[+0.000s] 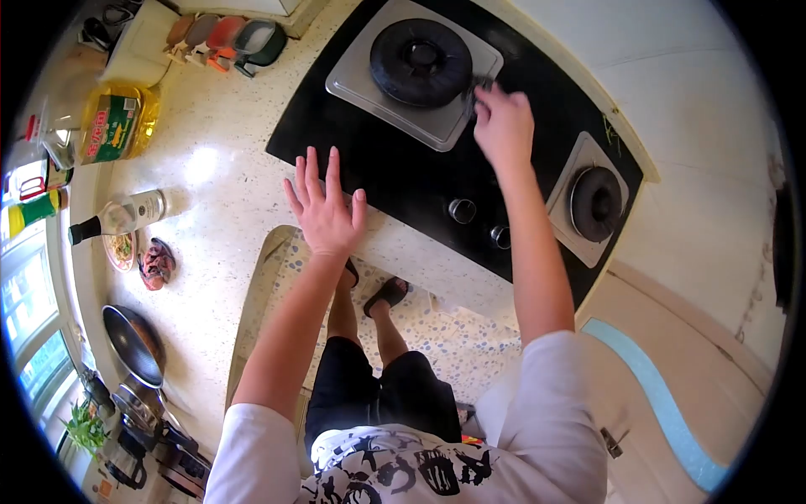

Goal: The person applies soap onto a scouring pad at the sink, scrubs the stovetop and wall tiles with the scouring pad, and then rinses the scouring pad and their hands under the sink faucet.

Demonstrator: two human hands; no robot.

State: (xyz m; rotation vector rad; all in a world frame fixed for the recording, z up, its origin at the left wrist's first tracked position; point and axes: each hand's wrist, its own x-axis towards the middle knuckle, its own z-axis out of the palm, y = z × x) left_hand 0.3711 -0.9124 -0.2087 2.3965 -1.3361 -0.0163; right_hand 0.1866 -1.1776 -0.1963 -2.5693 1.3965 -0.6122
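Observation:
My right hand [506, 126] is closed on a small dark, wiry clump that looks like a steel wool scrubber [479, 86], partly hidden by my fingers. It presses at the right edge of the square metal drip tray [369, 82] around the large black burner [421, 63]. My left hand [327, 210] lies flat with its fingers spread, across the front edge of the black gas cooktop [378, 160] and the counter. Two control knobs [461, 210] sit between my arms. A smaller burner [596, 204] on its own metal tray is to the right of my right forearm.
On the left counter [210, 109] stand seasoning boxes [225, 42], an oil jug [122, 123], a dark-capped bottle [126, 216], a plate of food [122, 250], a reddish item [157, 264] and a frying pan [134, 343]. A tiled wall [672, 92] borders the cooktop's far side.

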